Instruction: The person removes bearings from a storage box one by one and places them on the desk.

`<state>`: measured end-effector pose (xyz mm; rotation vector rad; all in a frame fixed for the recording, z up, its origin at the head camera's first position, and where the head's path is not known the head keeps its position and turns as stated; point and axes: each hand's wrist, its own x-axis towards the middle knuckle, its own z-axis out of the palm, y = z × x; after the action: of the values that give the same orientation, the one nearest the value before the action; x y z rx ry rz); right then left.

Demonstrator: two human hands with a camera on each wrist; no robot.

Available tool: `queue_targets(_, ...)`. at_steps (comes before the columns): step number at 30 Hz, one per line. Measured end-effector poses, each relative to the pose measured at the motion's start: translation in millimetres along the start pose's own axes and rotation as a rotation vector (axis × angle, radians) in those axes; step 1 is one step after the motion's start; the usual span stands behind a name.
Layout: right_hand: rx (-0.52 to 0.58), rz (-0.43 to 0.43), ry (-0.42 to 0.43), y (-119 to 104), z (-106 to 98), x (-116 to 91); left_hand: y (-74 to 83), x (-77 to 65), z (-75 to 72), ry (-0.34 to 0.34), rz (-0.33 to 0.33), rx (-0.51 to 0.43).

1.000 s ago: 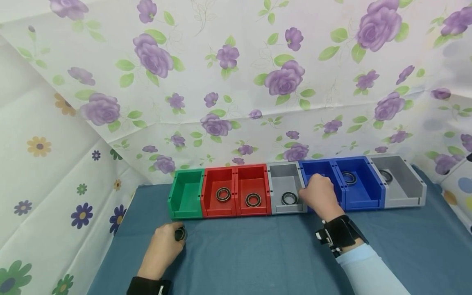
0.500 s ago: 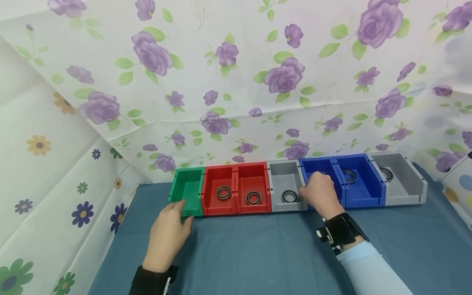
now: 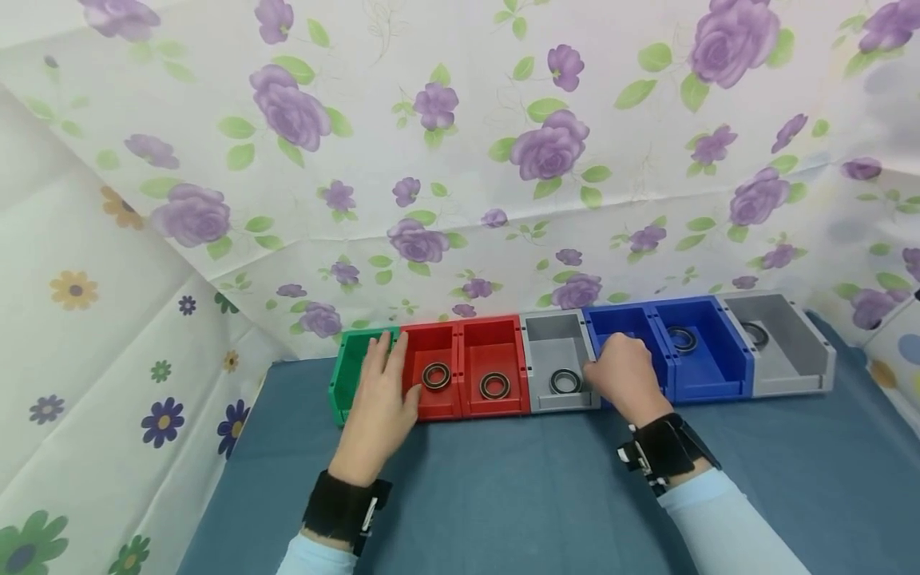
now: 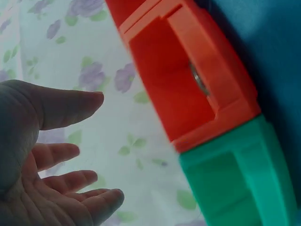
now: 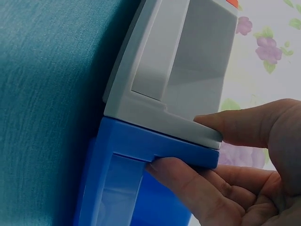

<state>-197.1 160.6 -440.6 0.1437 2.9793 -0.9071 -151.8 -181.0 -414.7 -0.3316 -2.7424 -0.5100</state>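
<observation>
My left hand point(image 3: 381, 415) hovers palm down over the green bin point(image 3: 346, 371) and the left red bin point(image 3: 436, 343). Its fingers are spread and its palm bears nothing in the left wrist view. A ring-shaped bearing point(image 3: 436, 388) lies in that red bin, right of the thumb. With thumb and fingers, my right hand point(image 5: 244, 183) pinches the adjoining walls of the grey bin point(image 5: 146, 70) and the blue bin point(image 5: 127, 141). Part of the green bin's inside is hidden by the left hand, and the right hand covers much of the left blue bin point(image 3: 618, 319).
More bearings lie singly in the right red bin point(image 3: 492, 351), the middle grey bin point(image 3: 557, 347), the right blue bin point(image 3: 707, 367) and the far-right grey bin point(image 3: 783, 343). The bins stand in a row on a blue cloth point(image 3: 503, 487), before a flowered sheet point(image 3: 474, 176).
A second ago my left hand held a bearing in front of the green bin. It let go, and the hand moved up and right over the bins, fingers spreading. The right hand stays put.
</observation>
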Motion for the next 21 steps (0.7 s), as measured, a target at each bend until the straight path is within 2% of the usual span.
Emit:
queue_targets(8,0.004,0.029,-0.019,-0.6,0.5,-0.2,-1.2,17.2,27.4,-0.04,0.037,0.019)
queue_targets(16,0.005,0.027,-0.007,-0.6,1.3,-0.2,-3.6,22.5,43.7,-0.113,0.006,0.047)
queue_targets(21,0.008,0.027,-0.003,-0.6,1.3,0.4,-2.7,26.3,50.1,-0.151,-0.021,0.027)
